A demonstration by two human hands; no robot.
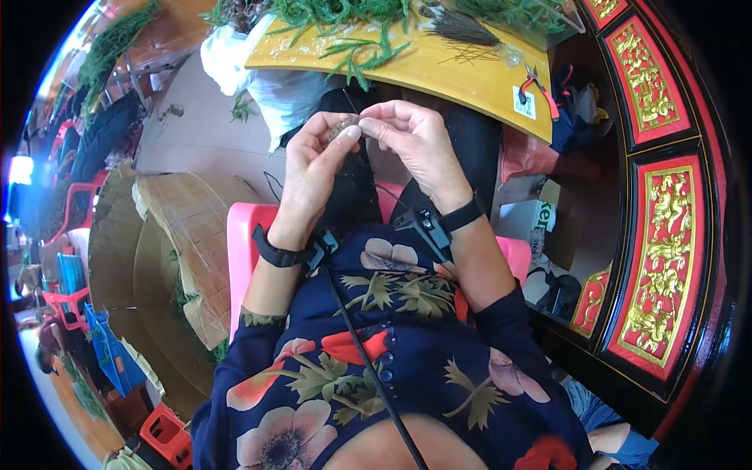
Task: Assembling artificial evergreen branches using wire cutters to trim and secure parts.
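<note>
My left hand and my right hand meet above my lap, just off the near edge of the table. A small brownish, partly see-through clump is pinched in the left fingers; its exact kind is too small to make out. The right thumb and forefinger are closed at the clump's right side, touching it. A thin dark wire sticks up from between the hands.
The yellow table bears green artificial sprigs, a bundle of dark wire stems and red-handled pliers. White plastic bags hang at its left. An open cardboard box stands left of my pink chair. Carved red-gold panels flank the right.
</note>
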